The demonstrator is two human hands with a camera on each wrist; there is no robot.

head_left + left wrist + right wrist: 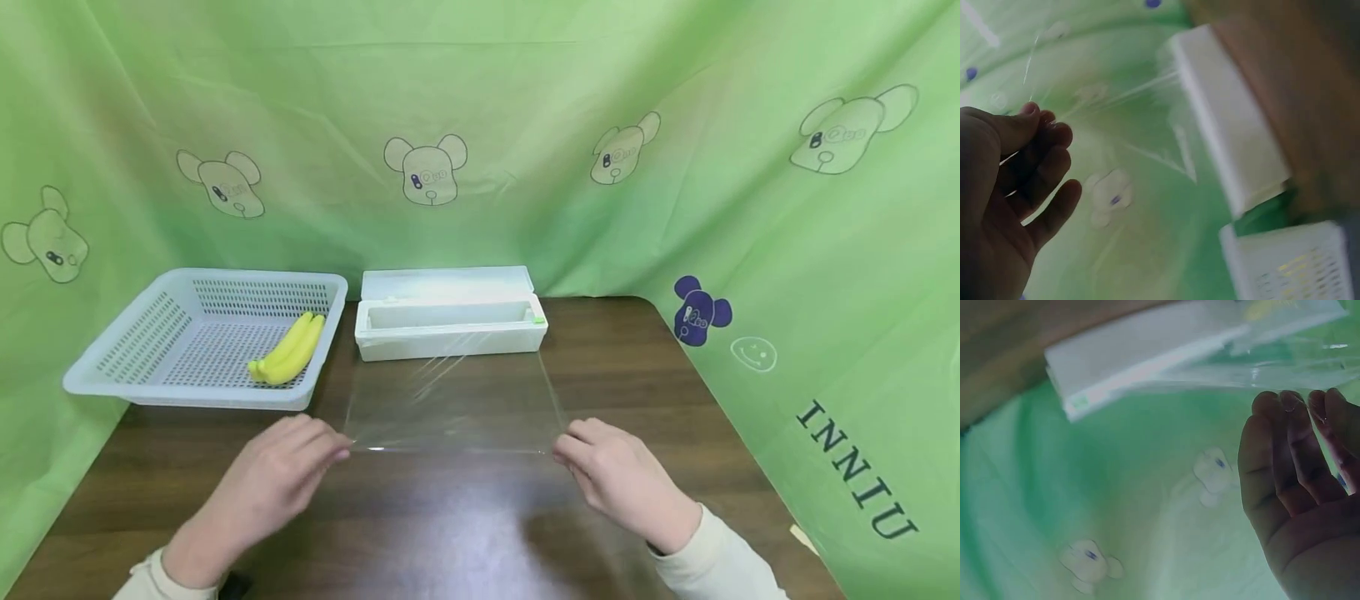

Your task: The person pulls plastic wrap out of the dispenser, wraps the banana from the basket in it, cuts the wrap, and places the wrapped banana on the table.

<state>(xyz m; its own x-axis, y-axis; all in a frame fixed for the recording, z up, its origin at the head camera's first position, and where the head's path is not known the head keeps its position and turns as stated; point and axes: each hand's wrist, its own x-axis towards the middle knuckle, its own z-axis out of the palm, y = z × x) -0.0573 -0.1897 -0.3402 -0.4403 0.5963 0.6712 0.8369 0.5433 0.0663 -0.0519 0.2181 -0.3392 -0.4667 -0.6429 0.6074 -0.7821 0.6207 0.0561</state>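
A clear sheet of plastic wrap stretches from a long white dispenser box toward the front of the table. Its near left corner is pinched between the thumb and fingers of my left hand. My right hand pinches the near right corner. In the left wrist view the left hand has thumb and forefinger tips together, the other fingers loosely bent. The right wrist view shows the right hand holding the film's edge at its fingertips. The box's lid stands raised at the back.
A pale plastic basket with slotted walls stands at the left, holding yellow bananas. Behind the brown wooden table hangs a green curtain printed with bear heads. A small green piece sits at the box's right end.
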